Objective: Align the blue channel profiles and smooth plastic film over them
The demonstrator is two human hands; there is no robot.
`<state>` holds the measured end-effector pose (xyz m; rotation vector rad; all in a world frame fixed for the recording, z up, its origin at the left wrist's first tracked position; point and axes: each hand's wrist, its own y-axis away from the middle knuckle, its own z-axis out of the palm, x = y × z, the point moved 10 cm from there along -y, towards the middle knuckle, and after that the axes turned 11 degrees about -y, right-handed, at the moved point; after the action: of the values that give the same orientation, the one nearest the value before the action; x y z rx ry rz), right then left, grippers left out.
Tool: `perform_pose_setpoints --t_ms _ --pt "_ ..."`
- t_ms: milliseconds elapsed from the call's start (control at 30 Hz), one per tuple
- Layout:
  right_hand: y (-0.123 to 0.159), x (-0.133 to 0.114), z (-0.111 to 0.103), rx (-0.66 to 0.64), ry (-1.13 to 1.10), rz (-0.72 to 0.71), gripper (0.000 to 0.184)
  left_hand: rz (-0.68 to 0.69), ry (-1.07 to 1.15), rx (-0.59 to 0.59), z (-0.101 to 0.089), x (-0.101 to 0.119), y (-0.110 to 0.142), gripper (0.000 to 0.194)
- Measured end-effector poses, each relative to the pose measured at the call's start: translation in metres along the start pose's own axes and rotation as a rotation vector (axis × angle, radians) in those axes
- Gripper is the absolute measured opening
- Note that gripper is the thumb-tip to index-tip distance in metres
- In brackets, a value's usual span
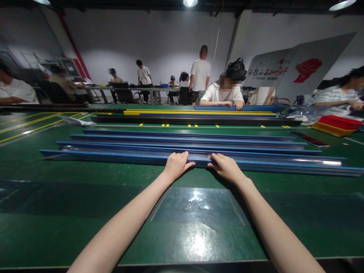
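Both arms reach forward to the nearest of several long blue channel strips (270,167), which lie side by side across the green table (113,227). My left hand (176,165) has its fingers curled over this strip's upper edge, its thumb pointing right along the front face. A short way to the right, my right hand (224,166) grips the same strip, fingers over the top and thumb at the front. Bare strip shows between the two hands. Behind it lie more blue strips (182,137). A clear plastic sheet (199,204) lies flat between my forearms.
Beyond the blue strips lie a black strip (199,120) and a yellow strip (170,112). A phone (308,139) and a red and yellow tray (338,125) are at the right. Across the table a person (223,93) works; other people are further back.
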<state>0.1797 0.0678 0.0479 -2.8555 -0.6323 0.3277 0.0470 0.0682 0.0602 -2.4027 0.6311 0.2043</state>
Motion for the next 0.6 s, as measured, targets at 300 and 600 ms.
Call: perform_pose_setpoints --t_ms 300,600 --pt "0.000 -0.002 -0.001 0.023 0.003 -0.035 0.019 -0.059 0.055 0.058 -0.004 -0.007 0.001 0.040" --pt "0.000 -0.003 -0.002 0.032 -0.006 -0.045 0.019 -0.114 0.098 0.036 0.000 -0.014 0.001 0.043"
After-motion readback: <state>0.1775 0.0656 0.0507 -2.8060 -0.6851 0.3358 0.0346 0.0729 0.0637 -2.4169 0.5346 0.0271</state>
